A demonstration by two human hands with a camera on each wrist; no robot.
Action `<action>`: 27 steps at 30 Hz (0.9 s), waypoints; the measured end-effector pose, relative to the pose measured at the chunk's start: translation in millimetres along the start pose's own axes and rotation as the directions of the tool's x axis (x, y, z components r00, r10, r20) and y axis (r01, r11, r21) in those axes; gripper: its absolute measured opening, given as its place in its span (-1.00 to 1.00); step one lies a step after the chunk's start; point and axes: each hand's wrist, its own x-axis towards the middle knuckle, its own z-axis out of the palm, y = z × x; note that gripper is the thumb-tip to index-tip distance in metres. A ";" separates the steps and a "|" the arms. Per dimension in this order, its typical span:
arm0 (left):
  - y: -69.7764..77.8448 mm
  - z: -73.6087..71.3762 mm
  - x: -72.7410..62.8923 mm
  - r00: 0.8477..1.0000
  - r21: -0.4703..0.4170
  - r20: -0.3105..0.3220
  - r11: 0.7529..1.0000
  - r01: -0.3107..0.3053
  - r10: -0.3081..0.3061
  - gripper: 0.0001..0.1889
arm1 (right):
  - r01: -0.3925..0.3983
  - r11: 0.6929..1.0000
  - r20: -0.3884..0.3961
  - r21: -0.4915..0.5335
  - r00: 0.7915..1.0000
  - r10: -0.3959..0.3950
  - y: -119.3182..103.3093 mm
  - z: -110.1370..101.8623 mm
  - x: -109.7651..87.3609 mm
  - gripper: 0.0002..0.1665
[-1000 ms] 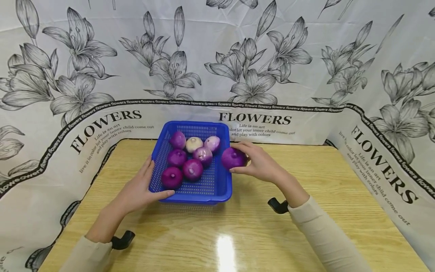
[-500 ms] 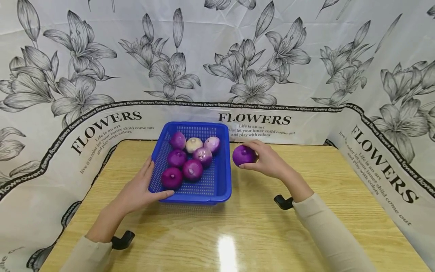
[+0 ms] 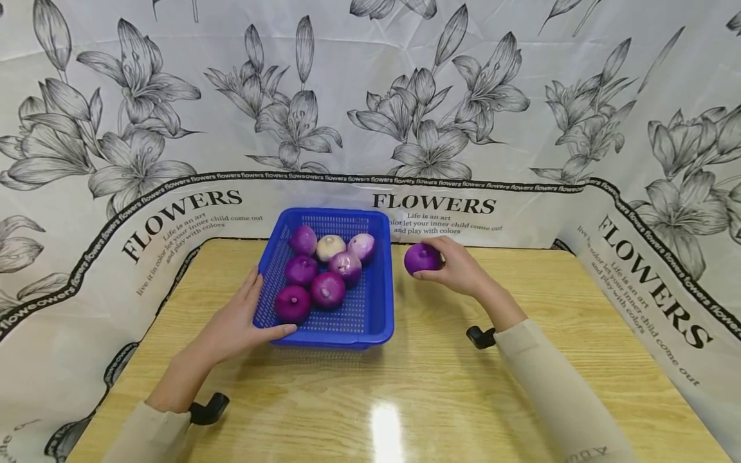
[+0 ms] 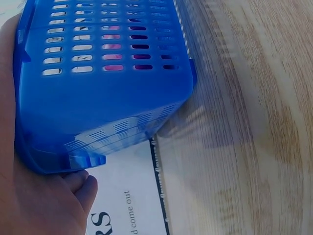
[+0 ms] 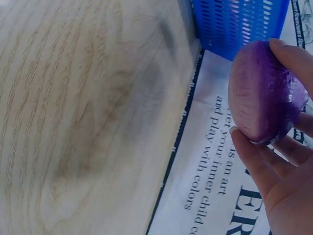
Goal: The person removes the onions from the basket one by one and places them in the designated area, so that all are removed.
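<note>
In the head view a blue plastic basket (image 3: 382,321) with slotted walls stands on the table, several purple onions (image 3: 328,290) and one pale onion (image 3: 331,247) inside it. My left hand (image 3: 231,321) grips its left side near the front corner, thumb over the front rim. The left wrist view shows the fingers curled beneath the rim of the basket (image 4: 98,107). Just right of the basket, my right hand (image 3: 460,273) holds another purple onion (image 3: 419,258) between thumb and fingers. Held above the wood in the right wrist view, this onion (image 5: 259,93) has a paler underside.
The wooden table (image 3: 498,399) stretches out in front and to the right. Behind the basket and along both sides hangs a white cloth (image 3: 324,193) with flower drawings and lettering. A black wrist mount (image 3: 482,337) sticks out below the right wrist.
The right hand has carried its onion rightward, from overlapping the basket's right rim to a gap beside it. The left hand and basket have stayed in place.
</note>
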 end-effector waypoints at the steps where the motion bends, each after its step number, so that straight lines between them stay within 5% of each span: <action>1: -0.3 0.3 -0.2 1.000 -0.002 0.001 1.000 0.002 -0.002 0.37 | -0.007 1.000 -0.001 0.000 1.000 0.007 2.7 2.4 2.2 -0.06; 13: -1.3 0.4 2.1 1.000 0.003 -0.004 1.000 -0.008 0.008 0.39 | -0.108 0.993 -0.053 0.051 0.992 0.111 35.8 30.1 29.9 -0.10; 21: -3.0 3.0 2.7 1.000 0.005 -0.003 1.000 -0.008 0.008 0.39 | -0.260 0.947 -0.093 0.187 0.955 0.280 57.0 53.8 39.4 -0.05; 27: -4.7 3.0 3.3 1.000 0.011 0.005 1.000 0.001 -0.001 0.39 | -0.284 0.933 -0.091 0.223 0.946 0.310 61.9 63.8 44.7 -0.05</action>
